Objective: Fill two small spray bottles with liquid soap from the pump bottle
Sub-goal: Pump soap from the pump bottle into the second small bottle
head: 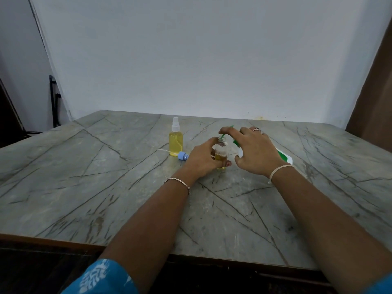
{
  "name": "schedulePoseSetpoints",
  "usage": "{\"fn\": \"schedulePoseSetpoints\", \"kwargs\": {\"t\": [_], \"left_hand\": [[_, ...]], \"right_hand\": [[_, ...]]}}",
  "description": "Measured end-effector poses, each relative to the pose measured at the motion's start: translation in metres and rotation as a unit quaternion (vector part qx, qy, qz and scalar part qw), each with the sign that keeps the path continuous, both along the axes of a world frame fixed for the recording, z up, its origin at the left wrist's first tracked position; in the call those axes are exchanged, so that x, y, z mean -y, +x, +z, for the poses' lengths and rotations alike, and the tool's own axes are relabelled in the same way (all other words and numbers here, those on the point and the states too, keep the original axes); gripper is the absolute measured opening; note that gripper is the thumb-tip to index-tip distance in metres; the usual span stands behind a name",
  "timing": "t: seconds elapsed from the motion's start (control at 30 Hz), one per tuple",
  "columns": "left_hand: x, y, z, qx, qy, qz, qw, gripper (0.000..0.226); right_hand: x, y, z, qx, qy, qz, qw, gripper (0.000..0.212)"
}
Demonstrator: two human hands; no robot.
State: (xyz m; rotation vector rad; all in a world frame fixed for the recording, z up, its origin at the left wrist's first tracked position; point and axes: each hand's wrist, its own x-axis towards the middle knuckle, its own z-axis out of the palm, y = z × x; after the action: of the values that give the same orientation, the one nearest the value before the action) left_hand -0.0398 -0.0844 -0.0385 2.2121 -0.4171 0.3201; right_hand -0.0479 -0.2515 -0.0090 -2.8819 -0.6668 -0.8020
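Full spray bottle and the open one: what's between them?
In the head view, a loose blue sprayer cap lies by the full spray bottle, then the left hand gripping the open bottle.

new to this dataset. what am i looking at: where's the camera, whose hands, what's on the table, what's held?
There is no robot here. These are a person's two bare hands, filmed by one wide-angle camera worn on the head that looks forward and down, so the picture is their own view. The left hand has its grip round a small open bottle, partly filled with yellow liquid, on the stone-patterned table. The right hand holds a white-and-green pump bottle, mostly hidden behind it, with its green spout at the small bottle's mouth. To the left a second spray bottle stands full and capped. A blue sprayer top lies beside it.
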Motion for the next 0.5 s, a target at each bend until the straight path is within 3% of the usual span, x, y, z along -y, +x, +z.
{"fn": "schedulePoseSetpoints", "kwargs": {"t": [0.5], "left_hand": [[0.0009,-0.0004,0.001,-0.004,0.024,0.003,1.0,0.068]], "right_hand": [[-0.005,0.002,0.0013,0.0,0.022,-0.009,1.0,0.06]]}}
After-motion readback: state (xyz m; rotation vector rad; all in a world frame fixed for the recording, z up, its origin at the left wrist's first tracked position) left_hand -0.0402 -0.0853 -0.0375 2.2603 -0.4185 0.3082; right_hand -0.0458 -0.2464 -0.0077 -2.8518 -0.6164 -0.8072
